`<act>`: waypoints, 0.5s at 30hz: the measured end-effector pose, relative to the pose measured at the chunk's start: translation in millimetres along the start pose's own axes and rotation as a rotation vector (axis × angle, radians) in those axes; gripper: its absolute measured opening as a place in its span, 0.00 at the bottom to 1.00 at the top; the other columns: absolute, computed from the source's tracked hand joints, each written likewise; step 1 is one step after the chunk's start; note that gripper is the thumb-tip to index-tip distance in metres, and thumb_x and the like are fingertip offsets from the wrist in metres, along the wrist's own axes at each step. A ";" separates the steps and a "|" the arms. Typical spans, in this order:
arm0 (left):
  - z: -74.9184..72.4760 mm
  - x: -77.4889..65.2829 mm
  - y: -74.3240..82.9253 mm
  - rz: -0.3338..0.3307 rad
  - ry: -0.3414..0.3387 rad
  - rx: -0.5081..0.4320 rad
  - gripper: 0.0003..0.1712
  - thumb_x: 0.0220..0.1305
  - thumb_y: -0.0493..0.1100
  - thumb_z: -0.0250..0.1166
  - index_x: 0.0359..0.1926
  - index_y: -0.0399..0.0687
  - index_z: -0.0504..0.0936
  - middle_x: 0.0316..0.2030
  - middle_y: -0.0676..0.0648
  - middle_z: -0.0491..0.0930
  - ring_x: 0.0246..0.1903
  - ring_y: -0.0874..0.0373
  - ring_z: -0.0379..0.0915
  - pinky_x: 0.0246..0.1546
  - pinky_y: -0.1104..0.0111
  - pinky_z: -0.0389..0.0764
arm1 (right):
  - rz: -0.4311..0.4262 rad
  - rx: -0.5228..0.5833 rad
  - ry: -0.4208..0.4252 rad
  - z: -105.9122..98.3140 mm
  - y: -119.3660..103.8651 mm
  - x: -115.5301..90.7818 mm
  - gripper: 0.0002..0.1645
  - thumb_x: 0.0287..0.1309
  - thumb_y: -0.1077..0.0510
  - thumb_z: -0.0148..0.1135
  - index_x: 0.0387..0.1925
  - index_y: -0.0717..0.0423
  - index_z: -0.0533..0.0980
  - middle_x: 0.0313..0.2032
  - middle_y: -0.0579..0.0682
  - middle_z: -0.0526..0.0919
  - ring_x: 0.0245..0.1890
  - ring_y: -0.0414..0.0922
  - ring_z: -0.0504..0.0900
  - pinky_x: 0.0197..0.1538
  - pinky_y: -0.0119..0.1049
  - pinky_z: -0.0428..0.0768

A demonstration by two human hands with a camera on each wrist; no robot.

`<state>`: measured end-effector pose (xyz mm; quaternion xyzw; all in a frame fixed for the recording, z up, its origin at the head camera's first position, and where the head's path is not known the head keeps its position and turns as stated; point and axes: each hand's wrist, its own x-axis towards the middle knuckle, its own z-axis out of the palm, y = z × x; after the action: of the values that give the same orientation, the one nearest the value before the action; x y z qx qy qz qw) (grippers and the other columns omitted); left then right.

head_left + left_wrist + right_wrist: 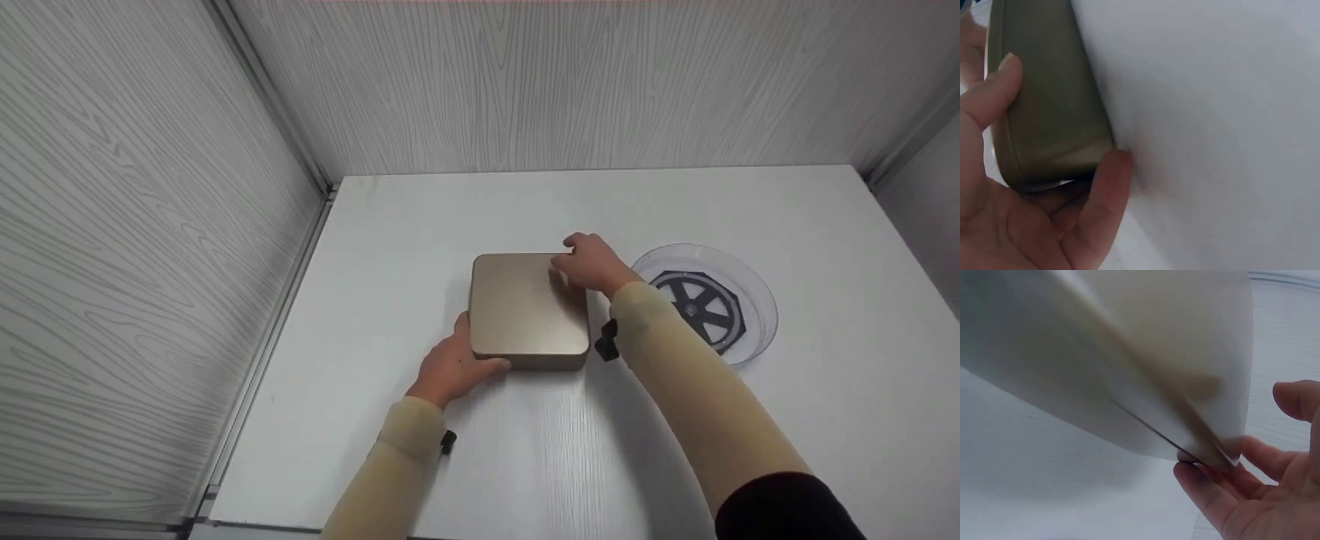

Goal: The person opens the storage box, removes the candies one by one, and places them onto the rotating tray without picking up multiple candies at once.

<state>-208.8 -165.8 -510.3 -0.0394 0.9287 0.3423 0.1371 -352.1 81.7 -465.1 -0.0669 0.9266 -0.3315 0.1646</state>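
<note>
A square gold-coloured metal tin (529, 304) with rounded corners lies on the white table, its lid on top. My left hand (454, 366) grips its near left corner. In the left wrist view, the left thumb (1002, 84) presses one side of the tin (1050, 95) while a fingertip reaches its bottom edge by the table. At the far right corner is my right hand (592, 262), its fingers touching the tin's edge. The right wrist view shows these fingers (1213, 495) at the corner, beside a thin dark seam, and the thumb (1294, 399) held apart from the tin.
Right of the tin, partly behind the right forearm, stands a clear round shallow dish (765, 300) with a dark spoked wheel-like piece (705, 304) in it. A wood-grain panel (135, 262) borders the table on the left, and another (562, 90) stands behind.
</note>
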 end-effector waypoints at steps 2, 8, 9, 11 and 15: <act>-3.6 1.5 1.8 -0.011 -0.012 -0.015 0.64 0.53 0.69 0.72 0.80 0.49 0.49 0.72 0.43 0.65 0.69 0.49 0.64 0.67 0.52 0.65 | 0.005 0.009 0.020 0.8 4.4 -6.4 0.41 0.65 0.49 0.51 0.73 0.67 0.60 0.69 0.67 0.64 0.69 0.58 0.64 0.69 0.53 0.63; -11.1 10.8 10.4 -0.024 0.024 -0.053 0.53 0.65 0.67 0.61 0.79 0.44 0.53 0.75 0.41 0.60 0.73 0.46 0.57 0.70 0.50 0.60 | -0.008 -0.003 0.056 6.2 13.2 -30.1 0.45 0.63 0.49 0.53 0.75 0.67 0.54 0.71 0.69 0.60 0.73 0.61 0.59 0.72 0.53 0.59; -11.3 13.1 12.1 -0.022 0.036 -0.046 0.51 0.66 0.66 0.60 0.79 0.43 0.54 0.74 0.41 0.61 0.72 0.45 0.58 0.69 0.50 0.60 | -0.013 -0.003 0.059 7.7 14.5 -34.1 0.46 0.63 0.49 0.53 0.75 0.68 0.54 0.71 0.69 0.61 0.72 0.61 0.60 0.72 0.53 0.59; -11.4 17.7 15.6 -0.016 0.068 -0.017 0.49 0.66 0.63 0.59 0.78 0.41 0.56 0.72 0.40 0.64 0.70 0.45 0.61 0.68 0.50 0.63 | -0.024 0.005 0.063 11.3 16.8 -41.4 0.46 0.63 0.49 0.54 0.75 0.68 0.53 0.69 0.69 0.64 0.70 0.60 0.64 0.70 0.53 0.62; -10.1 23.9 21.2 0.007 0.142 0.064 0.46 0.67 0.59 0.60 0.76 0.39 0.58 0.67 0.37 0.69 0.65 0.44 0.67 0.63 0.50 0.69 | -0.038 0.013 0.068 20.1 18.6 -55.1 0.46 0.63 0.49 0.56 0.75 0.67 0.54 0.66 0.66 0.67 0.66 0.57 0.69 0.68 0.51 0.65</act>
<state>-237.6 -155.7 -496.5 -0.0559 0.9467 0.3093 0.0706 -293.7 96.9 -477.2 -0.0719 0.9281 -0.3424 0.1271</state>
